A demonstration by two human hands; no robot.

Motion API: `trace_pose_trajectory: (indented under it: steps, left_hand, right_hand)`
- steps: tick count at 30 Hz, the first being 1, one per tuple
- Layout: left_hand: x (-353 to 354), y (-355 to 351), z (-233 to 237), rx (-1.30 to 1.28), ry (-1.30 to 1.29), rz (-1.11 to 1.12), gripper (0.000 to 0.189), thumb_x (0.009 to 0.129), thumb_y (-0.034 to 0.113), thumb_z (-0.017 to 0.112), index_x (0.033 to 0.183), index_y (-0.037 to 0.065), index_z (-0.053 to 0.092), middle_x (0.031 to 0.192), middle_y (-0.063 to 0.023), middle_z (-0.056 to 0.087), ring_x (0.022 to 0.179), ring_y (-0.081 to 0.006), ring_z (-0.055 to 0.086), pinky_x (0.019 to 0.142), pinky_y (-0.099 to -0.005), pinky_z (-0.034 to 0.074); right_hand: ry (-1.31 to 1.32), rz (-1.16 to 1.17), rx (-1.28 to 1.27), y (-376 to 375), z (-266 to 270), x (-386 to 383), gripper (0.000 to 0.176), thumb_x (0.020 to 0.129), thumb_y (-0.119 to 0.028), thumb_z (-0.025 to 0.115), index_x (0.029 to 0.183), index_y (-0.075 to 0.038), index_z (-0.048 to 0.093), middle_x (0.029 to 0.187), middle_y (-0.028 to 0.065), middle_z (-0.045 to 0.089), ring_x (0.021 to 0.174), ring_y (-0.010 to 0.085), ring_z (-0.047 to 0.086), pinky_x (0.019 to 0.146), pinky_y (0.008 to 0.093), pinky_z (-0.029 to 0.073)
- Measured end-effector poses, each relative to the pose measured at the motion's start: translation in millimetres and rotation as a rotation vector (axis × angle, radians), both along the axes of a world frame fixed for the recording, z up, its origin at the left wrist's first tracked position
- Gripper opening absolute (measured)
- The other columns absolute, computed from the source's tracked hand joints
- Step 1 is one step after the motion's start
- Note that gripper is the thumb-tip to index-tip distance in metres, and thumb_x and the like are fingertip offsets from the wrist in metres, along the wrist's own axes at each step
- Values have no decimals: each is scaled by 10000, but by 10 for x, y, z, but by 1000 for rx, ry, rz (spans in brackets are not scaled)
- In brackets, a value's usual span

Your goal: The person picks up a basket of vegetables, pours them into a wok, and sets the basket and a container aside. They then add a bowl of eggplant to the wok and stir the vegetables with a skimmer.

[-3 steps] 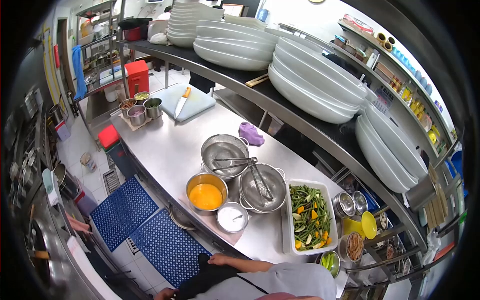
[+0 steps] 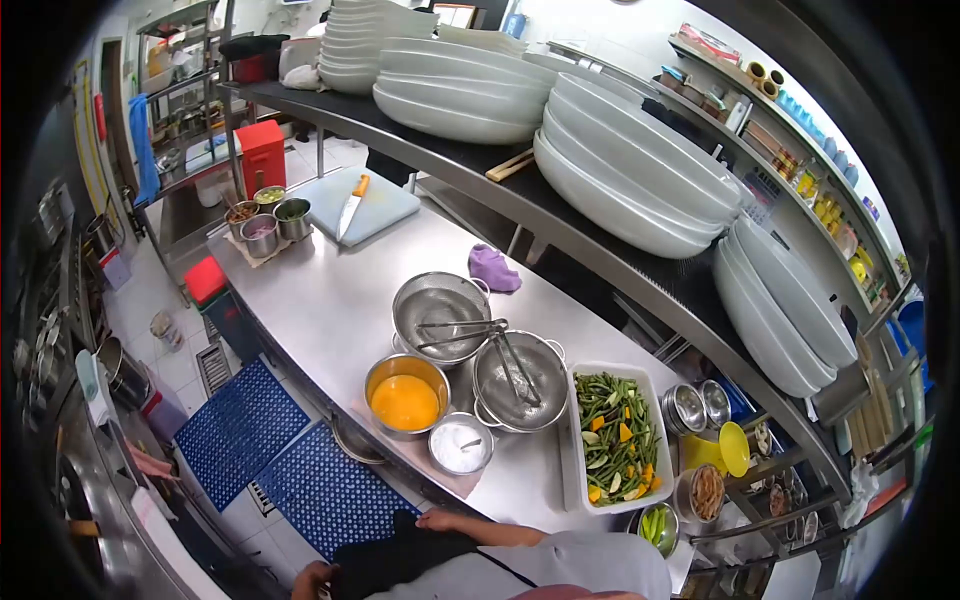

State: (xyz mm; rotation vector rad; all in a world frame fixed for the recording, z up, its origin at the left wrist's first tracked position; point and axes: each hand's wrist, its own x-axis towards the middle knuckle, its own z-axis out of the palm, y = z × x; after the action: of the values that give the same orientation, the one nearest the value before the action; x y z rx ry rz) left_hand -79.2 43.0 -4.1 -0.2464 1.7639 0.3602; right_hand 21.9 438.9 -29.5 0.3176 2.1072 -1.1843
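My right hand (image 2: 437,520) is low beside the black apron (image 2: 400,555), near the counter's front edge. Its fingers look curled in; anything inside them is hidden. At the bottom edge my left hand (image 2: 316,577) touches the other side of the apron, fingers bent and partly out of sight. On the counter nearest my hands stand a small bowl of white powder (image 2: 458,446) with a spoon in it and a steel pot of orange liquid (image 2: 405,402). Metal tongs (image 2: 507,326) lie across two steel strainers (image 2: 440,300). A white tray (image 2: 578,470) holds green beans and orange pieces.
A knife (image 2: 352,208) rests on the cutting board (image 2: 385,215) by several small pots (image 2: 260,235). A purple cloth (image 2: 494,268) lies on the counter. Stacked white bowls (image 2: 630,170) fill the shelf above. Blue mats (image 2: 330,495) cover the floor; a stove (image 2: 80,490) stands left.
The view has shifted slightly, moving the counter items a little left in the picture. My left hand has moved slightly left and up. My right hand stays nearly in place.
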Motion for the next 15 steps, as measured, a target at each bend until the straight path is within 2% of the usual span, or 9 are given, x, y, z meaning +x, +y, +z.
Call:
trace_pose_trajectory:
  steps: [2,5,7,9,11,12,13,14,15]
  left_hand:
    - [-146,11,-61,93,150,10,554,881,443,624,1150,-40,652,1074,-227,690,888,-377,698,767,-507,560]
    - [-562,242,-118,144,554,-482,555,835,463,645,1147,5,671,1116,-239,676,1009,-374,671,882,-448,538]
    - [-817,484,-50,271,526,-535,541,814,464,654,1133,28,685,1139,-231,671,1048,-357,661,920,-419,511]
    - [-1124,597,-218,316,469,-708,508,803,462,663,1114,62,704,1129,-206,683,1042,-343,666,914,-408,509]
    - [-1414,739,-699,318,374,-816,465,798,444,678,1098,91,717,1092,-179,703,994,-330,681,867,-413,526]
    - [-1517,769,-793,334,326,-778,449,793,428,689,1094,96,720,1077,-173,708,971,-323,687,846,-415,532]
    - [-1614,836,-564,375,318,-882,391,801,350,661,1079,80,719,1076,-187,702,981,-327,685,851,-418,531]
    - [-1756,1017,-207,419,316,-985,340,808,271,633,1064,64,719,1075,-202,696,992,-331,682,857,-421,529]
    - [-1929,1158,41,451,315,-1023,329,816,263,625,1056,60,719,1067,-199,698,977,-325,685,848,-416,532]
  right_hand:
    - [-86,-42,11,-66,9,190,468,917,-483,559,1102,-80,708,1136,170,680,1079,316,632,943,415,459]
    - [-68,-129,-8,-75,-119,289,450,928,-452,599,1144,-69,695,1044,95,700,981,209,630,893,370,481]
    - [-167,-306,-140,-30,-593,418,472,936,-456,591,1213,-82,673,1111,98,703,1045,208,628,950,354,469]
    - [-46,-240,-76,10,-327,520,444,939,-448,569,1189,-100,687,1092,109,705,993,222,645,899,360,502]
    - [-69,278,139,97,-191,641,404,930,-422,555,1132,-103,699,1062,105,693,931,236,657,823,385,535]
    - [-450,-491,-265,65,-45,900,354,889,-382,588,1058,-90,694,987,87,673,827,226,653,729,391,551]
    - [-403,-347,-137,23,-307,1079,313,879,-333,594,1034,-75,682,921,52,651,795,202,624,683,386,530]
    - [236,-802,-406,-263,440,1478,261,905,-250,558,1069,-82,673,896,48,648,820,165,604,705,353,522]
    - [483,-202,114,-160,-420,1776,272,942,-209,519,1155,-93,643,941,71,654,890,193,619,764,351,524]
